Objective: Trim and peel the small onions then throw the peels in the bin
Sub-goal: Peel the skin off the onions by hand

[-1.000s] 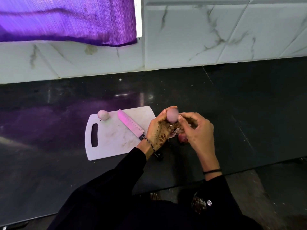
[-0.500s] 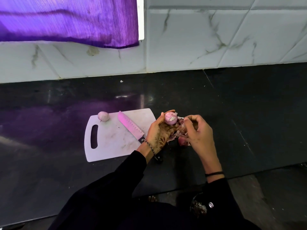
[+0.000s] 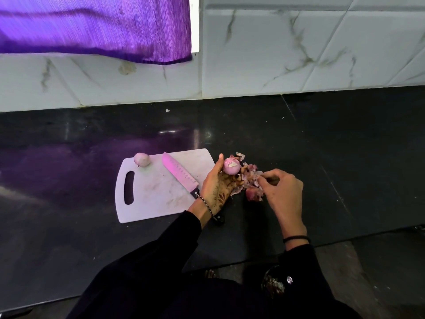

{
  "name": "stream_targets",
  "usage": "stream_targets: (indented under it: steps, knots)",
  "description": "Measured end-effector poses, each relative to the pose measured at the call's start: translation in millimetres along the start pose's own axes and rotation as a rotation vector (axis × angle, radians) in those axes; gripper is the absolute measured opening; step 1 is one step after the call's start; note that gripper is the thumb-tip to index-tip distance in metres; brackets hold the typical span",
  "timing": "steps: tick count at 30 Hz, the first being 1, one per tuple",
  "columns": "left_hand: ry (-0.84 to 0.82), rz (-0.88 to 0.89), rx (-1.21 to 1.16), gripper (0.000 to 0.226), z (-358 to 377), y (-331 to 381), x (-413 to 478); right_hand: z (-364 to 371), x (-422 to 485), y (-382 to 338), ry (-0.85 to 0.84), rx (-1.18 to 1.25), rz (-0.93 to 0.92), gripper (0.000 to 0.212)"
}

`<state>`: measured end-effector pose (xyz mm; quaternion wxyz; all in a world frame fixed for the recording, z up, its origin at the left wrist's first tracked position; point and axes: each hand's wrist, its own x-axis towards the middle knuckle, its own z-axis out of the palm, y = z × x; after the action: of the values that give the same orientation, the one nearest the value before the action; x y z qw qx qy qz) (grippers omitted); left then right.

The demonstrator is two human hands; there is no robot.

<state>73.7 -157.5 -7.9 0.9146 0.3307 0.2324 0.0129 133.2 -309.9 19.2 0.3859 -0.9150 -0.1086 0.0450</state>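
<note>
A glossy black stone countertop (image 3: 322, 157) runs the width of the kitchen, with a strip of floor showing at the near right edge. Nearest the camera are the person's black sleeves (image 3: 161, 261), both reaching forward over the counter. The right hand (image 3: 280, 189), with a thin black band (image 3: 295, 238) at the wrist, has its fingers curled down and its fingertips pinching into a loose heap of pinkish onion peels (image 3: 251, 180) on the counter just right of the board. The left hand (image 3: 218, 187), patterned with dark henna and wearing a beaded bracelet (image 3: 207, 204), grips a peeled small onion (image 3: 231, 166) between thumb and curled fingers, raised just above the left edge of the heap.

Left of the hands lies a white cutting board (image 3: 149, 199), handle slot at its left end. A knife (image 3: 177, 173) rests diagonally across it, blade tinted pink, black handle passing beneath the left wrist. A second onion (image 3: 142, 159), peeled and pale, sits on the board's far left corner.

Farther back rises a white marble-veined tiled wall (image 3: 299, 54), and a purple curtain (image 3: 92, 26) hangs over its upper left part.
</note>
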Motion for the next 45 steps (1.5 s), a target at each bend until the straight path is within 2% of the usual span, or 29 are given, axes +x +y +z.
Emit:
stream_targets:
  steps: [5,11,14,16,20,24,31,45]
  knots:
    - [0.026,-0.003,0.055,0.050,1,-3,0,-3,0,-3,-0.010,0.063,0.031,0.009]
    - [0.065,0.005,0.086,0.062,2,-2,1,0,4,-2,-0.043,0.045,0.047,0.009]
    - [0.063,0.008,0.081,0.061,2,-3,1,-1,5,-2,-0.055,0.036,0.032,0.018]
    - [0.070,0.020,0.095,0.058,3,-2,0,-2,4,-5,-0.041,0.074,0.000,0.022]
    - [0.079,0.044,0.144,0.060,6,-2,0,-4,-1,-14,-0.028,0.207,-0.141,0.014]
    - [0.000,0.056,0.136,0.069,9,-4,-1,-2,-4,-24,-0.081,0.304,-0.195,0.018]
    - [-0.079,0.046,-0.034,0.053,4,-7,2,7,-4,-26,-0.061,0.242,-0.239,0.037]
    - [-0.122,0.069,0.016,0.055,-2,-7,8,9,1,-26,-0.061,0.218,-0.306,0.032]
